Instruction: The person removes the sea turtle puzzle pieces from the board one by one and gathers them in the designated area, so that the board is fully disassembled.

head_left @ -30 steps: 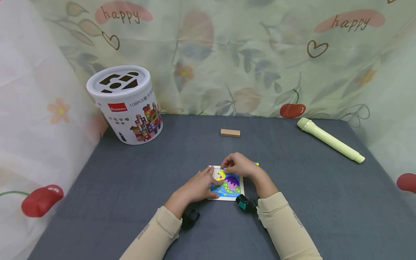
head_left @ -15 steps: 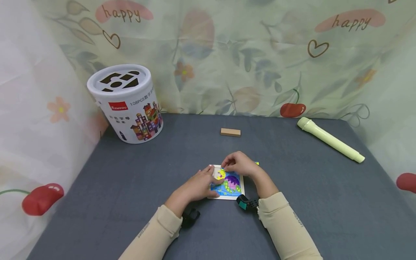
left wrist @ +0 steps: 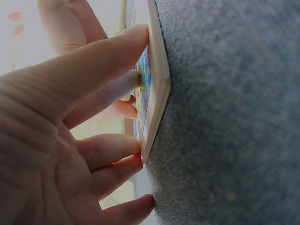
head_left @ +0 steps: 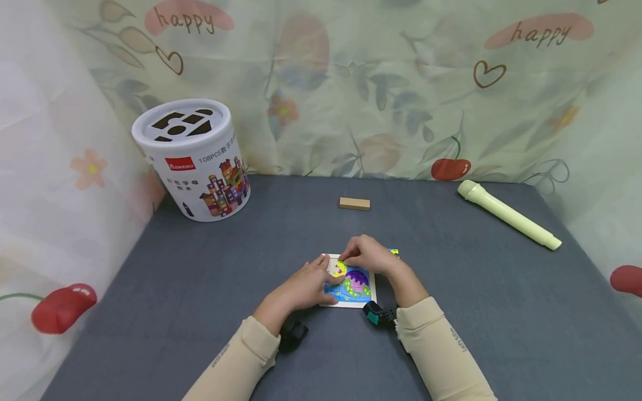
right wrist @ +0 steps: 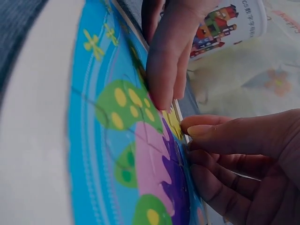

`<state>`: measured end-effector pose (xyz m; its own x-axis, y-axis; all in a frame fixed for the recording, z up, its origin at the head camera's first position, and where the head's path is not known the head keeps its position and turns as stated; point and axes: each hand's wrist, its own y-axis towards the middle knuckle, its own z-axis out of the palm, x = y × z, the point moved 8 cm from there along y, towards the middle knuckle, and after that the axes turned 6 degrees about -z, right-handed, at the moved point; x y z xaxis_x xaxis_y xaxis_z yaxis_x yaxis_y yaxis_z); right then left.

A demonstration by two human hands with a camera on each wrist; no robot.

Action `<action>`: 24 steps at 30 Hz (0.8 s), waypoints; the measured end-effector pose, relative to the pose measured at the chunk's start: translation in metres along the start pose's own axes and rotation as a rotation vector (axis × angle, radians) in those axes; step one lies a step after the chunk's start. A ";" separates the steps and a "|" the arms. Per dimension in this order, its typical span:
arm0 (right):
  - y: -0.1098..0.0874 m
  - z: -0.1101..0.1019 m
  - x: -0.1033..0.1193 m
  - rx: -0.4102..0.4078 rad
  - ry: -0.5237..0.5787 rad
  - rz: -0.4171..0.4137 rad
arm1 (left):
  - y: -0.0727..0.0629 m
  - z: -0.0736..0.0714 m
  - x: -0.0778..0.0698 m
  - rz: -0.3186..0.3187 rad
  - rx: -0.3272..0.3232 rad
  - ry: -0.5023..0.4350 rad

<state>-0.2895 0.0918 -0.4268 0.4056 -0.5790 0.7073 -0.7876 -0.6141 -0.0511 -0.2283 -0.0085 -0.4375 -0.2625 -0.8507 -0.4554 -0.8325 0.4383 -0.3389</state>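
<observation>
A dark grey cloth-covered table point(head_left: 220, 267) carries everything; at its far left stands a large white cylindrical tub point(head_left: 208, 181) with shaped cut-outs in its lid; at the far right lies a pale yellow, microphone-shaped stick point(head_left: 509, 214), slanting toward the near side.

The left hand point(head_left: 308, 287) is spread wide over the left part of the puzzle; its thumb point(left wrist: 133, 33) rests on the rim, the forefinger reaches onto the picture, two more fingers touch the frame's edge and the little finger is down on the cloth; the right hand point(head_left: 370, 255) is narrow, its fingers bent and thumb drawn close to them, their tips at the puzzle's far edge; whether a piece sits between them I cannot tell.

The square picture puzzle in a pale wooden frame point(head_left: 357, 284) lies flat at mid-table, beneath both hands; beyond it lies a small brown rectangular block point(head_left: 354, 204); smallest, a yellow-and-blue scrap point(head_left: 394, 252) shows just past the right wrist.
</observation>
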 end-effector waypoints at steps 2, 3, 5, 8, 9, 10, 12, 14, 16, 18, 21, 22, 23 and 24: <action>0.001 0.001 -0.001 -0.002 -0.008 0.016 | 0.000 -0.001 0.000 0.006 -0.003 0.003; 0.002 0.002 -0.002 -0.002 -0.004 0.022 | 0.000 -0.001 0.000 0.010 -0.005 0.003; 0.003 0.002 -0.004 -0.005 0.001 0.035 | 0.000 -0.001 0.000 0.020 -0.008 0.003; 0.004 0.003 -0.007 -0.005 0.015 0.059 | 0.000 -0.001 0.000 0.029 -0.012 -0.001; 0.004 0.003 -0.006 -0.005 0.021 0.052 | 0.000 -0.001 0.000 0.027 -0.011 -0.002; 0.004 0.003 -0.007 -0.008 0.026 0.063 | 0.000 -0.001 0.000 0.026 -0.011 -0.002; 0.003 0.002 -0.010 -0.017 0.038 0.088 | 0.000 -0.001 0.000 0.021 -0.009 -0.002; 0.003 0.000 -0.013 -0.026 0.054 0.113 | 0.000 0.000 0.000 0.015 -0.007 0.001; 0.002 -0.001 -0.015 -0.029 0.077 0.123 | 0.000 0.000 0.001 0.009 -0.005 0.003; 0.001 -0.002 -0.017 -0.021 0.105 0.130 | 0.000 0.000 0.001 0.003 -0.002 0.003; 0.000 -0.002 -0.018 -0.002 0.161 0.131 | 0.000 0.000 0.001 -0.003 0.001 0.005; 0.000 -0.002 -0.018 0.003 0.181 0.132 | 0.000 0.000 0.001 -0.004 0.003 0.004; 0.000 -0.002 -0.019 0.009 0.199 0.135 | -0.001 0.000 0.001 -0.006 0.004 0.004; -0.001 -0.001 -0.019 0.015 0.215 0.130 | -0.001 0.000 0.001 -0.006 0.003 0.004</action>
<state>-0.2976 0.1042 -0.4395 0.1921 -0.5275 0.8276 -0.8189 -0.5508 -0.1609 -0.2279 -0.0093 -0.4375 -0.2594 -0.8547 -0.4497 -0.8325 0.4339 -0.3444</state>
